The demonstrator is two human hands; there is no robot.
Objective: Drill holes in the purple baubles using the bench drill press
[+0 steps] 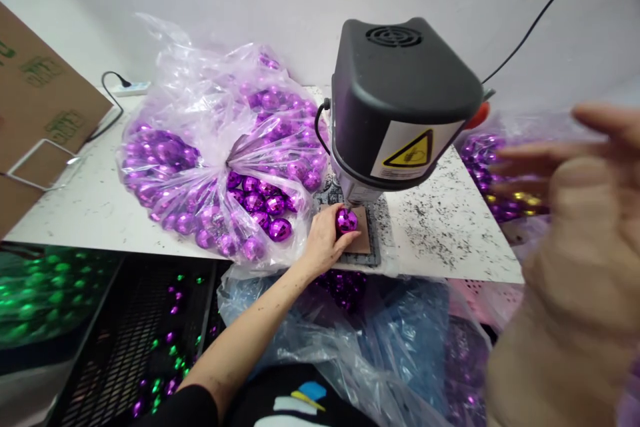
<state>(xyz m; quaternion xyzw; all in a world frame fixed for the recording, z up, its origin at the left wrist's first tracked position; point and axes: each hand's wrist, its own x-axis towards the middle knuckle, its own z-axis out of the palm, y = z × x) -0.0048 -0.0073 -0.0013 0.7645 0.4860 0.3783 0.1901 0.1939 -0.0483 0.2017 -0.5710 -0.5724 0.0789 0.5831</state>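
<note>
My left hand [327, 240] grips a shiny purple faceted ball [347, 220] between thumb and fingers. The ball rests on a brown pad [361, 240] over a dark metal base, directly under the lower end of a black-housed bench drill [400, 103]. Whether the drill's tip touches the ball, I cannot tell. Close to the camera on the right, my right hand [575, 233] is raised and blurred, fingers stretched out, holding nothing I can see. Left of the machine, an opened clear plastic bag [220, 167] is full of purple balls [280, 229] like this one.
Dark shavings [435, 233] litter the white table [100, 213]. A cardboard box [45, 100] stands at left. Below are a black crate [107, 340], a bag of green balls [50, 293] and clear plastic [400, 327] by my lap. More purple and gold balls [483, 153] sit at right.
</note>
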